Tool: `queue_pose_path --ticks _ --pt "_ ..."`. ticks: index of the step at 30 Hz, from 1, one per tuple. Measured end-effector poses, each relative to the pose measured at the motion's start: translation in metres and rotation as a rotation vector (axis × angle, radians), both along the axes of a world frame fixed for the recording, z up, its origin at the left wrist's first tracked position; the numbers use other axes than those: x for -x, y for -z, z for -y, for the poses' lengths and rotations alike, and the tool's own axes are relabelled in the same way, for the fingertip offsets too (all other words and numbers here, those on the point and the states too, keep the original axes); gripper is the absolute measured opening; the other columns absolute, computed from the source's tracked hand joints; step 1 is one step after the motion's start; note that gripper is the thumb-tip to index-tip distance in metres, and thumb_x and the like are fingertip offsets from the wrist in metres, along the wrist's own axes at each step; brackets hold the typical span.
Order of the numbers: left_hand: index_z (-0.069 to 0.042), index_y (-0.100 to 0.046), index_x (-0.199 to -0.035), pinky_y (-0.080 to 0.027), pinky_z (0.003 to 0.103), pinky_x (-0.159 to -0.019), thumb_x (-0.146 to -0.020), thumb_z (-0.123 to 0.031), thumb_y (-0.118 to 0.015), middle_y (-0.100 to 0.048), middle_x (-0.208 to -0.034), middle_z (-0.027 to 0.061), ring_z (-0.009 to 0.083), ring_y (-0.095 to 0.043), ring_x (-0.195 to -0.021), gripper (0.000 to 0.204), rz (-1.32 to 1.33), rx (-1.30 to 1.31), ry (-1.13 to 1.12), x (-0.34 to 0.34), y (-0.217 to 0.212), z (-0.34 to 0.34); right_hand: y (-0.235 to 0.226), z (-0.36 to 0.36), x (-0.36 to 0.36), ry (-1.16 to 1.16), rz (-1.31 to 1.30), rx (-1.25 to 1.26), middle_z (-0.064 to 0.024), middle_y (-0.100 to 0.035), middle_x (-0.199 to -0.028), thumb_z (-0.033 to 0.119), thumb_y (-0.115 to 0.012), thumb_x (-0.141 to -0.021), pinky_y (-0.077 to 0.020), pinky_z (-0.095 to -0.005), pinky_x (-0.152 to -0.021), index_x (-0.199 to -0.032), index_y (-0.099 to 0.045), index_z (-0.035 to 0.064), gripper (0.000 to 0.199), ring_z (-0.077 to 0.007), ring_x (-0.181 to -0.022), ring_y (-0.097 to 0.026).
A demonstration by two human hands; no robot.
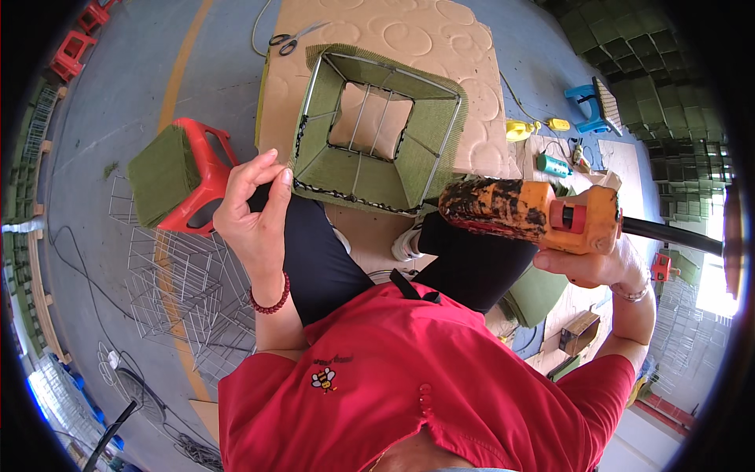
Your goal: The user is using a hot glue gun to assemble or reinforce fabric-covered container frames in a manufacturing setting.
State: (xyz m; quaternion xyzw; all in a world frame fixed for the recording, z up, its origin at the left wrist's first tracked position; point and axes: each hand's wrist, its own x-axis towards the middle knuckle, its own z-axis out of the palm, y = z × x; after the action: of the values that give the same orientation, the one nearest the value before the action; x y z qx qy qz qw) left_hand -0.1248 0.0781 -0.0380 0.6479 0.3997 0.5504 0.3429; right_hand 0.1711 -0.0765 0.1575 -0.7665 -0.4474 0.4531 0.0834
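A wire frame basket [355,193] lined with green woven fabric [421,130] lies in front of my knees, its wide mouth toward me. Dark glue runs along its left and near rims. My left hand [255,200] is at the near left corner, thumb and fingertips pinched at the fabric's edge. In my right hand [586,263] is an orange glue gun [535,212] smeared with dark residue. Its front end points left, toward the basket's near right corner, and a black cable leaves its rear. The nozzle tip is hard to make out.
A cardboard-topped surface [464,47] bears the basket and a pair of scissors [295,38]. Left of me, green fabric pieces [161,177] lie on a red stool [208,177], beside wire frames [177,291]. A green bottle [554,165] and blue stool [586,106] are at right.
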Motion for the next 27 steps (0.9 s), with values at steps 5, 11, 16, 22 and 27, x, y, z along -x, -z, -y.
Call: queue_pose_path --ticks 5,11,16,22,27 --pt "0.000 -0.068 -0.107 -0.049 0.031 -0.091 -0.082 0.004 -0.073 -0.073 -0.086 0.0074 0.0146 -0.065 -0.090 0.026 0.016 0.025 -0.004 -0.001 -0.002 -0.001 0.010 0.007 -0.004 -0.166 0.102 -0.238 -0.0010 -0.064 -0.075 0.013 -0.081 -0.070 -0.0482 -0.0273 -0.057 -0.086 -0.065 0.0029 0.025 -0.0104 -0.065 -0.059" --pt "0.001 -0.067 -0.113 -0.049 0.028 -0.090 -0.084 0.005 -0.071 -0.072 -0.088 0.0083 0.0124 -0.067 -0.087 0.029 -0.032 -0.018 -0.001 0.000 -0.002 -0.001 0.007 0.000 -0.002 -0.161 0.067 -0.142 -0.0016 -0.065 -0.075 0.013 -0.081 -0.068 -0.0473 -0.0279 -0.055 -0.087 -0.067 0.0037 0.025 -0.0103 -0.063 -0.058" --pt "0.002 -0.067 -0.112 -0.049 0.027 -0.088 -0.084 0.006 -0.070 -0.072 -0.088 0.0085 0.0122 -0.067 -0.086 0.029 -0.008 0.021 0.006 -0.002 -0.003 0.000 0.004 0.000 -0.001 0.002 0.043 -0.070 -0.0018 -0.067 -0.078 0.011 -0.081 -0.068 -0.0488 -0.0277 -0.059 -0.088 -0.068 0.0032 0.025 -0.0106 -0.067 -0.061" --pt "-0.001 -0.068 -0.108 -0.048 0.032 -0.093 -0.082 0.004 -0.072 -0.073 -0.086 0.0072 0.0133 -0.066 -0.086 0.027 0.024 0.053 -0.004 -0.003 -0.001 -0.001 0.005 0.002 -0.010 -0.119 0.115 -0.098 -0.0031 -0.061 -0.076 0.029 -0.081 -0.077 -0.0476 -0.0310 -0.060 -0.095 -0.066 0.0058 0.033 -0.0120 -0.067 -0.057" --pt "-0.001 -0.068 -0.109 -0.049 0.031 -0.093 -0.082 0.005 -0.072 -0.072 -0.085 0.0071 0.0129 -0.066 -0.085 0.027 0.030 0.044 -0.002 -0.002 -0.001 -0.001 0.011 0.007 -0.013 0.097 -0.031 -0.119 -0.0038 -0.068 -0.086 0.023 -0.083 -0.075 -0.0508 -0.0295 -0.070 -0.101 -0.068 0.0040 0.035 -0.0140 -0.078 -0.062"
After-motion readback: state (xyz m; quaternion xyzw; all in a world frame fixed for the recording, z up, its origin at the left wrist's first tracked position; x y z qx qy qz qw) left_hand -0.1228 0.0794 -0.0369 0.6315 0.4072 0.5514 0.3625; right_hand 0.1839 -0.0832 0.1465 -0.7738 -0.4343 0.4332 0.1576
